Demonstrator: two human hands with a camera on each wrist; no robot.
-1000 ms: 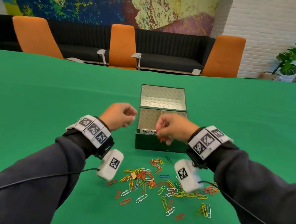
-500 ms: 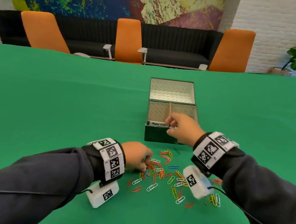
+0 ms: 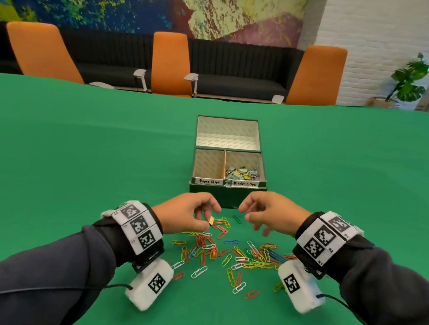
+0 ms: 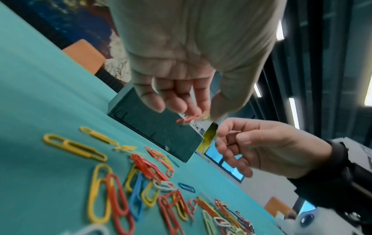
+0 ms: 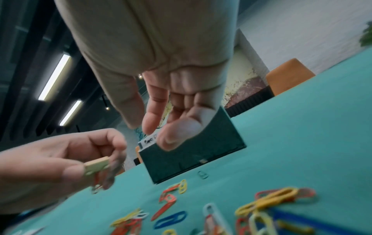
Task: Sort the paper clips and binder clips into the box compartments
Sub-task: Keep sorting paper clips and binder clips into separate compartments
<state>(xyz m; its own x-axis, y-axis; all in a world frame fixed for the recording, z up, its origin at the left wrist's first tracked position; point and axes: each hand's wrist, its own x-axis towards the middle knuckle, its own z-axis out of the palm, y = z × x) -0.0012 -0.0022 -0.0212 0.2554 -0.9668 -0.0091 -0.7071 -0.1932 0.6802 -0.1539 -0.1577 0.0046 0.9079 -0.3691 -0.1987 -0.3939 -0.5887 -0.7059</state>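
My left hand [image 3: 210, 217] pinches a small yellow binder clip [image 3: 211, 220] between thumb and forefinger, just above the far edge of the paper clip pile [image 3: 223, 253]. In the right wrist view a red paper clip hangs with the binder clip [image 5: 96, 165]. My right hand [image 3: 247, 213] hovers in front of the box with relaxed fingers [image 5: 153, 117] and holds nothing. The dark green box [image 3: 226, 199] stands open. Its left compartment [image 3: 209, 164], labelled Paper Clips, looks bare. The right one holds several binder clips [image 3: 243, 174].
The box lid [image 3: 228, 134] lies open behind the compartments. Coloured paper clips are spread over the green table [image 3: 70, 170] between my wrists. Orange chairs [image 3: 170, 63] and a black sofa stand beyond the table's far edge.
My left hand has risen off the pile with the yellow binder clip pinched in it. My right hand has drawn back from the box rim to just in front of the box.
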